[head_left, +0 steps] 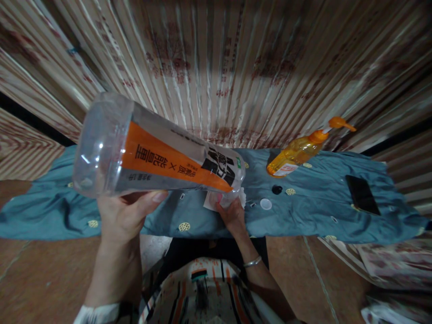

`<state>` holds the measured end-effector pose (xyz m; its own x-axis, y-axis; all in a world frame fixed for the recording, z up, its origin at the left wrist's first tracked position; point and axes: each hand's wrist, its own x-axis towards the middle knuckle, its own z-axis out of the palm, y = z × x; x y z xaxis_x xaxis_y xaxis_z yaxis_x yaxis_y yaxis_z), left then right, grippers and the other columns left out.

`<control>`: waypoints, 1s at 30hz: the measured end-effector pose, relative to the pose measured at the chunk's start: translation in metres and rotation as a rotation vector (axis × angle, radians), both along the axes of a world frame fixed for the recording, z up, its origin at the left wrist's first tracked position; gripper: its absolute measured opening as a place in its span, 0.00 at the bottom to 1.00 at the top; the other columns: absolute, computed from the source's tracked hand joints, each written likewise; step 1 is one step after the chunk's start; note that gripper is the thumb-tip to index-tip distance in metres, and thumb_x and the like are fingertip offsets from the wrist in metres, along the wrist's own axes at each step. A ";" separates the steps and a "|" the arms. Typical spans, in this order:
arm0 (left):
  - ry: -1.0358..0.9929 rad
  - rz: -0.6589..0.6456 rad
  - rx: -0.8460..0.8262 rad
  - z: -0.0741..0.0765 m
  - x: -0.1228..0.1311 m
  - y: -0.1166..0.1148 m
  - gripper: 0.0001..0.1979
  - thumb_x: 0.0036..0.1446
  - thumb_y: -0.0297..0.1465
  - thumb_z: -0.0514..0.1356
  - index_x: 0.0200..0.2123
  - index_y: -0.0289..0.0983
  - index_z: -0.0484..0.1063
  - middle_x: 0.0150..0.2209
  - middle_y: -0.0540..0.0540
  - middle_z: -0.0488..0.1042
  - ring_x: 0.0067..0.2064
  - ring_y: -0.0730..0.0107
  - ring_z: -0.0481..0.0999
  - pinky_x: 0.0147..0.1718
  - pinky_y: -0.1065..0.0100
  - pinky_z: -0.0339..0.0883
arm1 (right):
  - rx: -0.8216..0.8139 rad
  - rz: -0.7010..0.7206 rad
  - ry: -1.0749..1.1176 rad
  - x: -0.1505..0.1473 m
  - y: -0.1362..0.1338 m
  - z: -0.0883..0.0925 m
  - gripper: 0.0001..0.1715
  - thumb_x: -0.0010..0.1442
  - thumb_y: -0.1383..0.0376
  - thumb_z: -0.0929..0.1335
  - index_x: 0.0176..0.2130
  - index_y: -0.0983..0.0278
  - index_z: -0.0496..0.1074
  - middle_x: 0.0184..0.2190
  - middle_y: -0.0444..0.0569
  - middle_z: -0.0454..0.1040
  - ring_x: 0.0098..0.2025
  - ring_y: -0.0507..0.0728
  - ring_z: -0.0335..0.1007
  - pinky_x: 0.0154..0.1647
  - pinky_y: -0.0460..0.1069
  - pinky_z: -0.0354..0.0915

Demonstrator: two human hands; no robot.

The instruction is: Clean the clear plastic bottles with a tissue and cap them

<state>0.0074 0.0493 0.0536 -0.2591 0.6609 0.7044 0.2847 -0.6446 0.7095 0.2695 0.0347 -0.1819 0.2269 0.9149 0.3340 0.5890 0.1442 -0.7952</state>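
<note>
My left hand (123,213) is wrapped around the lower body of a large clear plastic bottle (162,164), thumb along its side. The bottle is tilted nearly on its side above the cloth, its orange and grey label facing me and its neck end to the right. At that neck end my right hand (233,213) is closed on a thin white tissue (212,201). A small pinkish patch shows by its fingertips; I cannot make out what it is. The bottle's mouth is hidden behind the tissue and hand.
A teal cloth (162,218) with yellow prints covers the narrow table. To the right are a pump bottle of orange liquid (297,155), a black cap (277,190), a white disc (266,204) and a dark phone (362,194). A patterned curtain (209,67) hangs close behind.
</note>
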 end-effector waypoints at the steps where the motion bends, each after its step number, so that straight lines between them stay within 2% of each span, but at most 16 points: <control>1: 0.005 -0.006 -0.003 -0.001 0.000 0.000 0.40 0.34 0.55 0.86 0.49 0.43 0.86 0.42 0.42 0.87 0.36 0.46 0.88 0.39 0.41 0.86 | -0.003 -0.007 -0.003 0.000 0.000 0.001 0.41 0.64 0.47 0.74 0.67 0.65 0.71 0.62 0.68 0.83 0.65 0.76 0.83 0.66 0.72 0.79; 4: 0.009 -0.018 -0.021 -0.002 -0.001 -0.001 0.38 0.35 0.55 0.85 0.48 0.44 0.86 0.42 0.43 0.87 0.37 0.46 0.88 0.42 0.38 0.87 | 0.015 -0.016 -0.009 -0.001 0.000 0.002 0.39 0.64 0.49 0.74 0.66 0.66 0.72 0.61 0.68 0.84 0.64 0.75 0.84 0.66 0.72 0.80; 10: -0.018 -0.005 -0.002 0.010 0.004 -0.001 0.34 0.38 0.58 0.83 0.42 0.42 0.87 0.39 0.43 0.88 0.35 0.49 0.88 0.36 0.47 0.85 | 0.047 -0.006 -0.018 -0.001 -0.001 0.001 0.37 0.65 0.48 0.73 0.65 0.65 0.73 0.60 0.68 0.85 0.62 0.75 0.84 0.63 0.72 0.82; 15: -0.032 0.019 -0.012 0.014 0.007 -0.002 0.35 0.35 0.61 0.83 0.39 0.43 0.87 0.34 0.46 0.86 0.35 0.48 0.88 0.37 0.47 0.86 | 0.047 -0.025 -0.048 -0.001 0.000 -0.004 0.42 0.67 0.42 0.72 0.66 0.66 0.71 0.59 0.68 0.85 0.62 0.74 0.85 0.62 0.72 0.82; 20: -0.043 0.002 -0.086 0.011 0.003 -0.007 0.38 0.36 0.59 0.84 0.46 0.44 0.88 0.42 0.44 0.89 0.41 0.45 0.90 0.43 0.44 0.87 | 0.045 -0.014 -0.029 -0.001 0.000 -0.005 0.38 0.69 0.41 0.72 0.65 0.62 0.71 0.59 0.65 0.84 0.64 0.73 0.83 0.65 0.71 0.81; 23: -0.027 -0.013 -0.054 0.012 0.003 -0.006 0.39 0.36 0.60 0.84 0.47 0.43 0.87 0.42 0.42 0.88 0.41 0.43 0.91 0.42 0.44 0.87 | 0.048 0.008 -0.009 0.000 -0.001 -0.005 0.37 0.69 0.43 0.72 0.65 0.63 0.71 0.58 0.66 0.84 0.64 0.74 0.82 0.65 0.72 0.80; 27: -0.017 -0.011 -0.017 0.012 0.004 -0.003 0.38 0.39 0.61 0.83 0.48 0.42 0.87 0.42 0.42 0.88 0.37 0.47 0.90 0.37 0.47 0.86 | 0.063 -0.008 -0.022 0.000 -0.001 -0.006 0.40 0.67 0.44 0.72 0.66 0.66 0.72 0.59 0.68 0.84 0.63 0.76 0.83 0.64 0.72 0.81; 30: -0.024 -0.012 -0.003 0.012 0.005 -0.001 0.40 0.38 0.61 0.83 0.48 0.41 0.87 0.40 0.41 0.88 0.38 0.46 0.90 0.38 0.47 0.86 | 0.059 -0.010 -0.029 0.000 0.000 -0.007 0.42 0.66 0.44 0.72 0.68 0.67 0.70 0.60 0.70 0.84 0.63 0.76 0.83 0.64 0.73 0.81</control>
